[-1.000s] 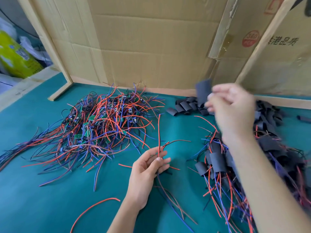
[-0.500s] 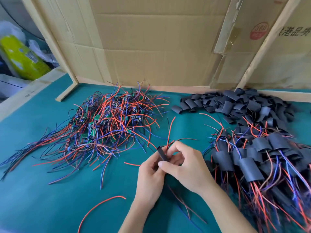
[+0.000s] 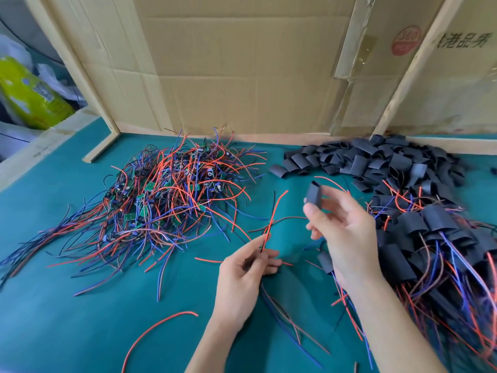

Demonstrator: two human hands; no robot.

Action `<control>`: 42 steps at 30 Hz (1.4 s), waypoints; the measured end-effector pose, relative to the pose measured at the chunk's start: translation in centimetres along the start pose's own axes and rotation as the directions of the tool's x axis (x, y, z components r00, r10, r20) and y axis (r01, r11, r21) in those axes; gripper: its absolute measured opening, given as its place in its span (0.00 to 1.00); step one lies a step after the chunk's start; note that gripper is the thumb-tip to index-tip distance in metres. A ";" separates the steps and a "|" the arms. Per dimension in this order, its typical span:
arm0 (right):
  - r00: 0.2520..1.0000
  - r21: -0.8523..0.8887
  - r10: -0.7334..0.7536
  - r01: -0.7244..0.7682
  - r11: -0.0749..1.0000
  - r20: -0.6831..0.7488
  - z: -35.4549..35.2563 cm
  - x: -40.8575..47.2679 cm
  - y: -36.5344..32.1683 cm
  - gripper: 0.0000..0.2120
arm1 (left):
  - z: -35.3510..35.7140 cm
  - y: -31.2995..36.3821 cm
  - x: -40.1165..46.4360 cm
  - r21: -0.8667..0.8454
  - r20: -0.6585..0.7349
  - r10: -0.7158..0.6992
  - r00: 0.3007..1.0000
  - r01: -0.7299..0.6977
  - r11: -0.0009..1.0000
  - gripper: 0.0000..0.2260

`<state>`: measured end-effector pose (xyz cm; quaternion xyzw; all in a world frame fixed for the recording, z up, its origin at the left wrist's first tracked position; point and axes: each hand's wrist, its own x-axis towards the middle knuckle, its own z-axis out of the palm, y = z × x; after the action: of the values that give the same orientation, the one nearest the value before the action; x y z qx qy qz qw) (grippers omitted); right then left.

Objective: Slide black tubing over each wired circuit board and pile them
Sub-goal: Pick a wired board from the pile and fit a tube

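Observation:
My right hand [image 3: 341,232] pinches a short piece of black tubing [image 3: 313,194] between thumb and fingers, raised above the green mat. My left hand [image 3: 243,273] grips a wired circuit board; its red and dark wires [image 3: 274,211] stick up past my fingertips and other wires trail down toward me. The board itself is hidden in my palm. The tubing and the wire tips are apart. A heap of bare boards with red and blue wires [image 3: 166,195] lies at left. Loose black tubing pieces [image 3: 373,160] lie at back right, above a pile of sleeved boards [image 3: 435,246].
A cardboard wall [image 3: 242,63] with wooden battens closes off the back of the green mat [image 3: 53,319]. A single loose red wire [image 3: 158,327] lies near the front. A yellow-green bag [image 3: 29,95] sits beyond the mat's left edge.
My hands were joined around the tubing and wires half a second ago. Now my right hand has lifted up and right with the tubing, away from the left hand's wires.

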<state>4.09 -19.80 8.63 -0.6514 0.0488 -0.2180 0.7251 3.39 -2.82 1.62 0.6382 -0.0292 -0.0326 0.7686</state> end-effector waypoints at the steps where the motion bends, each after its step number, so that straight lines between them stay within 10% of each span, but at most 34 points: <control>1: 0.999 0.023 -0.016 0.017 1.000 -0.039 -0.1 0.1 -0.1 0.16 | 0.0 0.0 0.0 0.012 0.006 0.004 1.000 -0.004 1.000 0.16; 16: 0.996 0.125 -0.044 0.053 0.991 -0.080 -0.4 0.3 -0.2 0.14 | -0.1 -0.4 0.0 0.084 0.049 0.048 0.998 -0.052 0.995 0.18; 42: 0.968 -0.208 -0.239 0.220 0.953 -0.071 1.6 -1.5 -0.4 0.14 | 0.2 -0.4 -0.4 0.220 0.052 0.134 0.990 -0.142 0.965 0.20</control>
<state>3.22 -17.82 8.95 -0.7106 0.0289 -0.3256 0.6231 2.97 -3.02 1.24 0.7161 -0.0912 0.0127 0.6919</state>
